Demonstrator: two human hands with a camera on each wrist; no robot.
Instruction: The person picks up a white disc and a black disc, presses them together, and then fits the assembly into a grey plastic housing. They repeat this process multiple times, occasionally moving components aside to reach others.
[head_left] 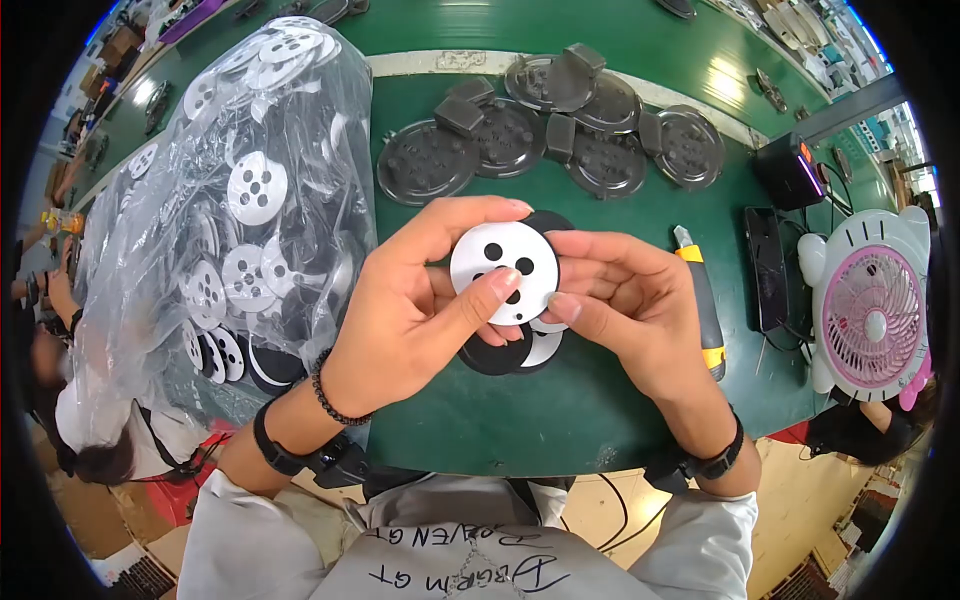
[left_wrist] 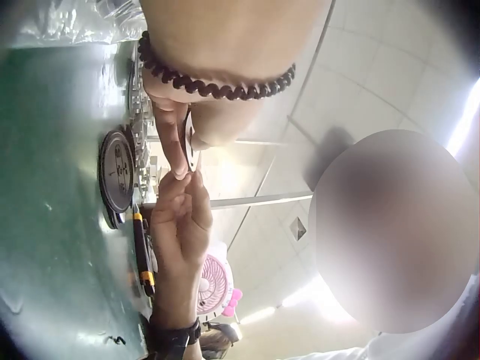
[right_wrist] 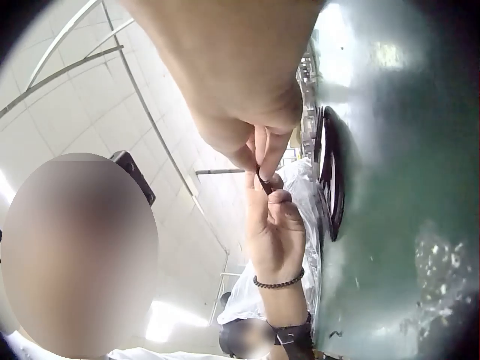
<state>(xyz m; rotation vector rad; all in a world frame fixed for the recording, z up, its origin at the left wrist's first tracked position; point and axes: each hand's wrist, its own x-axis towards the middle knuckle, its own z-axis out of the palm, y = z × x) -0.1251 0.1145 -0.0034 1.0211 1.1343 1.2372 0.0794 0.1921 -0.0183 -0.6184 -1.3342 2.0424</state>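
Both hands' grip pinches a white disc [head_left: 503, 272] above spare discs [head_left: 512, 350], bag [head_left: 240, 200] beside.

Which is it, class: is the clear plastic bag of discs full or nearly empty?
Full: the plastic bag bulges with white discs stacked throughout.

Your left hand [head_left: 400, 320] wears a dark beaded bracelet [head_left: 335, 395] and a black wrist strap [head_left: 285, 455]; your right hand [head_left: 630, 300] has a black strap [head_left: 715, 460]; white sleeves [head_left: 240, 540]; shirt bears handwritten black lettering.
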